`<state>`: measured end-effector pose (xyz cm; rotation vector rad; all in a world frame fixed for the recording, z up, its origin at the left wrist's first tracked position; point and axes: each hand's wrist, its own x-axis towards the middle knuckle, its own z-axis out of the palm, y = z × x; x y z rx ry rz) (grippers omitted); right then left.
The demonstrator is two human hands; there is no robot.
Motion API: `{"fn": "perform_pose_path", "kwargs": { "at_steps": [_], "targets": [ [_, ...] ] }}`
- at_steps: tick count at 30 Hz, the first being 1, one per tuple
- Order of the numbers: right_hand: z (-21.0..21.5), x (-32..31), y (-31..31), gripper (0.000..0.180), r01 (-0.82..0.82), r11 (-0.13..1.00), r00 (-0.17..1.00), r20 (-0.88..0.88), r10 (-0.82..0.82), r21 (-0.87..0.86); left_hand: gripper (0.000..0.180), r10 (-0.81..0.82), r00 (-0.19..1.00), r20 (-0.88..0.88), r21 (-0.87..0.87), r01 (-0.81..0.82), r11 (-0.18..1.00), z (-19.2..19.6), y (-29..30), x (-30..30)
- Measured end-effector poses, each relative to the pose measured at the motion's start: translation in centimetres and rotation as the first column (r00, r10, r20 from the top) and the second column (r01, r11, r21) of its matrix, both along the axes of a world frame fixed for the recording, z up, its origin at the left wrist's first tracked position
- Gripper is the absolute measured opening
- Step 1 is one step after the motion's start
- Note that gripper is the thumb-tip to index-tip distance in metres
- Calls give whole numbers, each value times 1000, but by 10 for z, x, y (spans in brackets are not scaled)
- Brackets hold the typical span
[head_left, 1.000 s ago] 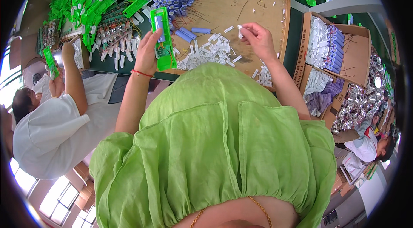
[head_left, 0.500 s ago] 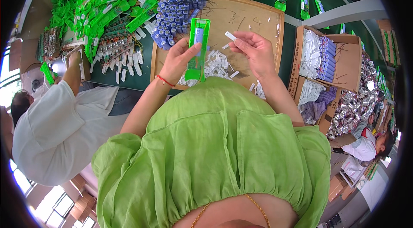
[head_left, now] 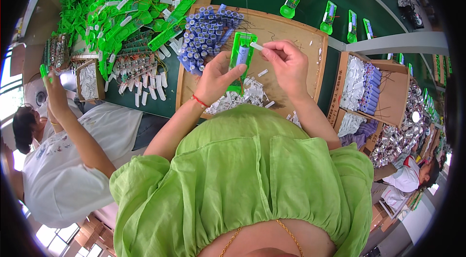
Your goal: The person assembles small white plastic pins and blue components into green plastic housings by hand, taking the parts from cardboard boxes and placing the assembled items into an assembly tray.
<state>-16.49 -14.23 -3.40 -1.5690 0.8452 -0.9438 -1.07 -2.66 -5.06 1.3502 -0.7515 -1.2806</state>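
My left hand (head_left: 217, 76) grips a long open green plastic housing (head_left: 244, 37) by its lower half, with the thumb across its front. Inside the housing lies a blue cylindrical battery cell (head_left: 242, 55). Between thumb and fingertips, my right hand (head_left: 290, 67) pinches a small white plastic strip (head_left: 256, 46). The strip's free end is at the housing's upper right edge; I cannot tell whether it touches. Loose white strips (head_left: 246, 94) are heaped below the housing. Beside my left hand stand many upright blue cells (head_left: 204, 34).
A wood-edged tray (head_left: 320, 65) lies under my hands. Green housings (head_left: 131, 12) pile up at the far left. More filled housings (head_left: 328, 17) stand on the green surface beyond. A cardboard box (head_left: 392, 89) at right holds cells and white pieces. At left, a co-worker's hand (head_left: 56, 93) is raised.
My right hand has brought the white strip up to the housing's upper edge. The whole view has shifted slightly. The co-worker's hand has moved left, away from the white pieces.
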Motion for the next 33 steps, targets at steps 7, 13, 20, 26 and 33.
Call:
{"fn": "perform_pose_path", "kwargs": {
  "at_steps": [7,13,20,26,33],
  "targets": [
    [-7,25,-24,10,-72,975,996,-41,83,211,44,26,905,424,-6,-26,1000,-24,-12,7],
    [-20,41,-42,14,-108,937,983,-103,150,333,38,-153,904,400,137,106,985,-20,-18,26],
    [-50,52,-61,11,-286,915,938,-114,328,286,39,-202,976,83,175,185,967,-16,-34,44],
    [-69,83,-198,18,107,984,978,-165,-131,-146,31,315,274,909,-181,-421,889,-10,-29,175],
    [-166,95,-336,20,-53,956,823,-556,-121,-287,49,64,315,947,108,-500,860,-83,40,216]
  ]
}}
